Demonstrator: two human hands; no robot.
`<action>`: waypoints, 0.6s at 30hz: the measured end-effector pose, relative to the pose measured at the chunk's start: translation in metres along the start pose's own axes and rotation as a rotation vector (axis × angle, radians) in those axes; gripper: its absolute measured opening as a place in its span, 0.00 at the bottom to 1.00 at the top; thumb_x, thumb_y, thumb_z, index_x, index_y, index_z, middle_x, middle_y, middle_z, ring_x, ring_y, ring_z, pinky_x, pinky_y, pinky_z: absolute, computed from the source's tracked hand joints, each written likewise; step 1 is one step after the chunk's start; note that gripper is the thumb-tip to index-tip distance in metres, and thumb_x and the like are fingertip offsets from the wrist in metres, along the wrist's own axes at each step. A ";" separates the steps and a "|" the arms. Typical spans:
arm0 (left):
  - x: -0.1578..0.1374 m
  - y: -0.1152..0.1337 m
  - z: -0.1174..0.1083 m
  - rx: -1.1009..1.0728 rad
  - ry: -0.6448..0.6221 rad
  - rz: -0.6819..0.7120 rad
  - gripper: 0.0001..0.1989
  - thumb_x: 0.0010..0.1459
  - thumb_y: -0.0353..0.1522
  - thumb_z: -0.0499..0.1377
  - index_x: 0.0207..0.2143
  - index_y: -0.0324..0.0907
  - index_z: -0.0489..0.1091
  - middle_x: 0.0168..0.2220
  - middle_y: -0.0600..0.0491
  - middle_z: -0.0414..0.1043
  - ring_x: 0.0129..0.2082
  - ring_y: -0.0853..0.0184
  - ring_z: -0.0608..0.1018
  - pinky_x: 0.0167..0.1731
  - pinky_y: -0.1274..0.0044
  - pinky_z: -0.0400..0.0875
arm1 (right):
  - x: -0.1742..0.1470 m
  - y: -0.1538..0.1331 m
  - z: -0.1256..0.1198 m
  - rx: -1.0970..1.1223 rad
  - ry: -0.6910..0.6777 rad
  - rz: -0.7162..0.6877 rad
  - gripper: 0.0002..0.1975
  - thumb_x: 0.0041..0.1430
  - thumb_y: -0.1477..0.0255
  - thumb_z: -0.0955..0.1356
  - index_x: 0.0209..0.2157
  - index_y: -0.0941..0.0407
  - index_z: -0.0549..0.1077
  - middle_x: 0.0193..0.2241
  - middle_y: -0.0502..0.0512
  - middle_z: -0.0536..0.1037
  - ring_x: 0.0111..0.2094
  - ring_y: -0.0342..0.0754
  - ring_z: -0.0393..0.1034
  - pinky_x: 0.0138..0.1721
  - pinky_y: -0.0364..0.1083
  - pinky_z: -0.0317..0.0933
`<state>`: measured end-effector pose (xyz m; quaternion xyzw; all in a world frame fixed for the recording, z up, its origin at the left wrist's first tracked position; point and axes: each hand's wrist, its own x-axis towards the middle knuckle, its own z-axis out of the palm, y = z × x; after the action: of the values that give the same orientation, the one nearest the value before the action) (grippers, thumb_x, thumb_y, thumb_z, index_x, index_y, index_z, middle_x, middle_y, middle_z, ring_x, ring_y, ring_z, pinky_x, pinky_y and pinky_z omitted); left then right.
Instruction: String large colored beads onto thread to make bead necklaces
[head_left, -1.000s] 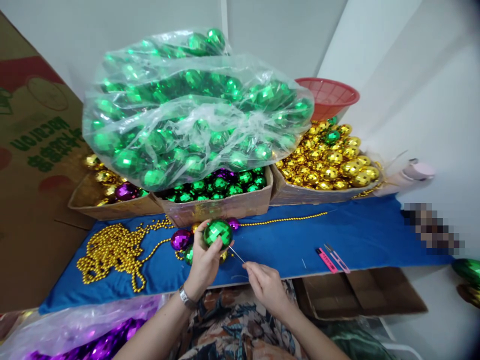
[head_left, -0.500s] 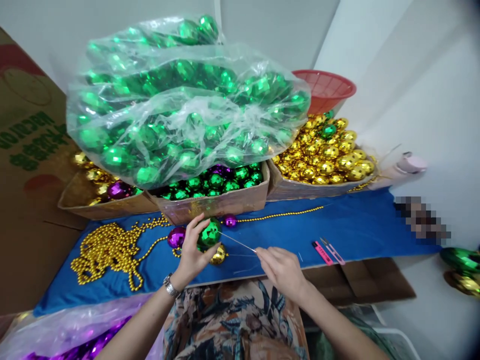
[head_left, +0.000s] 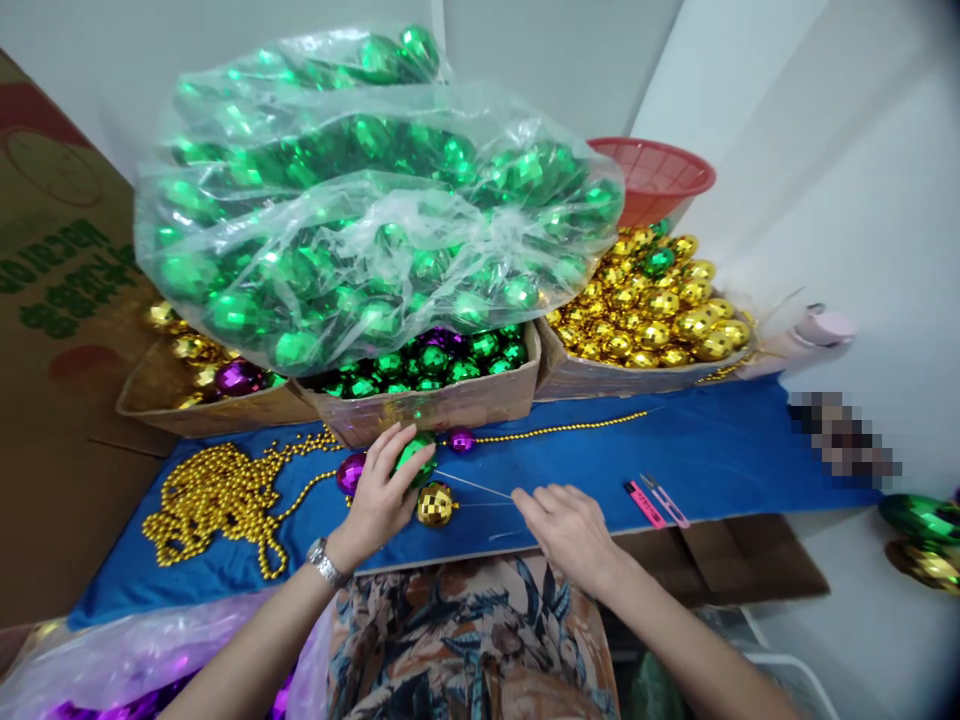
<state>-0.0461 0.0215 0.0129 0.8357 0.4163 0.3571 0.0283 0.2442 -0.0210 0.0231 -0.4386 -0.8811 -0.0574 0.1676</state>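
Observation:
My left hand (head_left: 381, 485), with a metal watch on its wrist, is closed around a shiny green faceted ball (head_left: 417, 458). From that ball a thin, straight needle (head_left: 472, 484) runs to the pinched fingers of my right hand (head_left: 564, 528). Just below the green ball lies a gold faceted ball (head_left: 435, 505), and a fine thread leads from it toward my right hand. Partly hidden behind my left hand is a purple ball (head_left: 350, 473). Another, smaller purple ball (head_left: 461, 440) sits beyond, joined to a string of gold beads (head_left: 562, 430).
Gold bead strands (head_left: 217, 500) lie heaped on the blue cloth (head_left: 480, 535) at left. Pink-handled snips (head_left: 666, 500) and a pink cutter (head_left: 645, 505) rest at right. Behind stand a cardboard box of gold balls (head_left: 645, 310), a bulky bag of green balls (head_left: 375, 220) and a red basket (head_left: 652, 180).
My left hand has shifted slightly left and wrapped further over the green ball, its fingers less spread. The gold ball shows more fully. My right hand has barely moved.

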 end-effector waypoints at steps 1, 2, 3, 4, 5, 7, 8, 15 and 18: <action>0.001 -0.001 -0.001 0.013 -0.015 0.025 0.34 0.52 0.19 0.57 0.59 0.52 0.62 0.61 0.45 0.60 0.63 0.49 0.59 0.57 0.54 0.61 | 0.001 0.001 -0.001 -0.017 0.002 -0.003 0.10 0.62 0.79 0.63 0.42 0.57 0.73 0.23 0.51 0.72 0.26 0.45 0.64 0.29 0.46 0.50; 0.001 -0.002 -0.003 0.020 -0.030 0.041 0.34 0.51 0.18 0.56 0.59 0.52 0.62 0.61 0.45 0.59 0.63 0.49 0.59 0.57 0.54 0.61 | 0.002 0.002 -0.002 -0.019 0.006 -0.002 0.10 0.62 0.79 0.63 0.42 0.57 0.73 0.23 0.51 0.72 0.26 0.45 0.64 0.29 0.46 0.50; 0.001 -0.003 -0.004 0.023 -0.042 0.046 0.35 0.51 0.18 0.56 0.60 0.52 0.61 0.61 0.45 0.59 0.63 0.49 0.59 0.57 0.54 0.62 | 0.002 0.003 -0.003 -0.009 0.010 0.000 0.10 0.63 0.78 0.62 0.42 0.57 0.73 0.23 0.51 0.72 0.26 0.45 0.64 0.30 0.46 0.50; 0.001 -0.004 -0.005 0.022 -0.050 0.041 0.36 0.51 0.18 0.56 0.60 0.51 0.60 0.61 0.44 0.59 0.63 0.49 0.59 0.56 0.54 0.62 | 0.003 0.004 -0.004 0.008 0.016 0.005 0.10 0.63 0.77 0.62 0.41 0.57 0.73 0.23 0.51 0.72 0.26 0.44 0.64 0.30 0.45 0.50; 0.001 -0.005 -0.006 0.020 -0.052 0.029 0.36 0.51 0.19 0.56 0.61 0.50 0.59 0.61 0.43 0.58 0.62 0.49 0.59 0.56 0.54 0.62 | 0.003 0.004 -0.004 0.024 0.022 0.010 0.10 0.64 0.77 0.61 0.41 0.57 0.73 0.23 0.50 0.72 0.26 0.44 0.64 0.30 0.45 0.50; 0.001 -0.005 -0.006 0.021 -0.049 0.006 0.36 0.52 0.19 0.57 0.61 0.49 0.58 0.61 0.42 0.58 0.62 0.49 0.60 0.56 0.54 0.62 | 0.003 0.004 -0.004 0.045 0.026 0.017 0.10 0.64 0.76 0.61 0.41 0.56 0.73 0.23 0.50 0.72 0.26 0.44 0.64 0.30 0.45 0.51; 0.001 -0.004 -0.006 0.025 -0.045 -0.002 0.35 0.52 0.20 0.57 0.61 0.49 0.58 0.61 0.42 0.58 0.62 0.49 0.61 0.56 0.55 0.62 | 0.003 0.004 -0.003 0.049 0.023 0.019 0.09 0.64 0.76 0.61 0.41 0.56 0.73 0.23 0.50 0.72 0.26 0.43 0.65 0.30 0.44 0.51; 0.000 -0.002 -0.006 0.010 -0.046 -0.004 0.34 0.53 0.22 0.58 0.61 0.50 0.58 0.61 0.43 0.58 0.61 0.49 0.61 0.56 0.55 0.62 | 0.004 0.001 -0.001 0.047 0.002 0.022 0.08 0.62 0.77 0.63 0.40 0.56 0.73 0.23 0.50 0.72 0.26 0.44 0.65 0.30 0.45 0.51; 0.001 -0.003 -0.007 0.009 -0.048 -0.012 0.34 0.53 0.22 0.59 0.61 0.50 0.57 0.60 0.42 0.58 0.61 0.49 0.62 0.55 0.54 0.63 | 0.004 0.003 -0.001 0.046 0.002 0.018 0.09 0.62 0.77 0.63 0.40 0.56 0.73 0.23 0.49 0.72 0.26 0.44 0.65 0.29 0.45 0.50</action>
<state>-0.0523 0.0223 0.0179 0.8415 0.4222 0.3351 0.0369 0.2452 -0.0166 0.0254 -0.4424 -0.8780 -0.0361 0.1792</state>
